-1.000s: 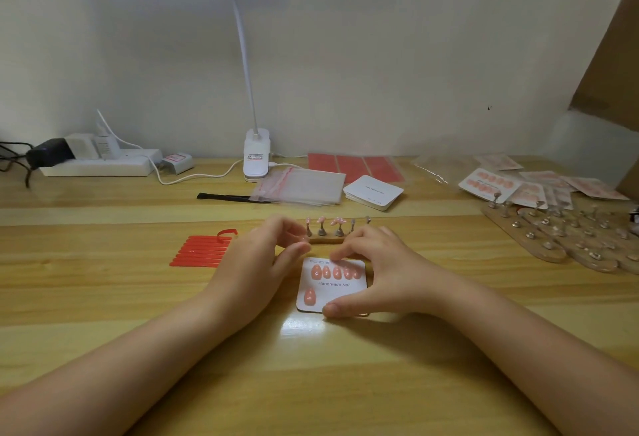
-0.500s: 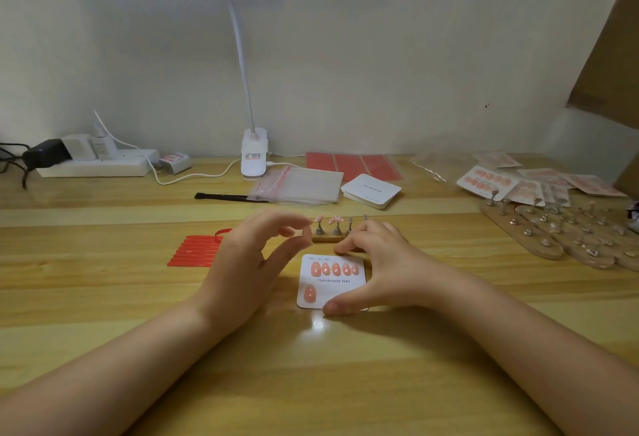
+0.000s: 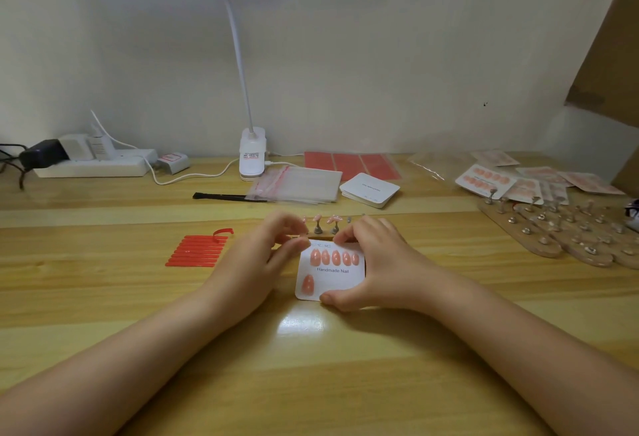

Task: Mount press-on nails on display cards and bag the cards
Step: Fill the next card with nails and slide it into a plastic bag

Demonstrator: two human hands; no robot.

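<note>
Pinning the display card (image 3: 340,280) flat on the bench (image 3: 311,366) with thumb and curled fingers, right hand (image 3: 373,263) steadies it while left hand (image 3: 266,256), grip contents unclear, works at the nail stand (image 3: 321,228) at twelve o'clock.

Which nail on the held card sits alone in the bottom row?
The nail at the card's lower-left corner, below the "Handmade Nail" text. The other five sit side by side in the top row.

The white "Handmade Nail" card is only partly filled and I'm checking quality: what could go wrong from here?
1. The white "Handmade Nail" display card is braced only by the right hand at its edges; it might slide while a nail is pressed on.
2. The left hand works close to the small wooden nail stand, whose pink nails could be knocked off.
3. The lower row holds one pink nail; later ones may sit unevenly.
</note>
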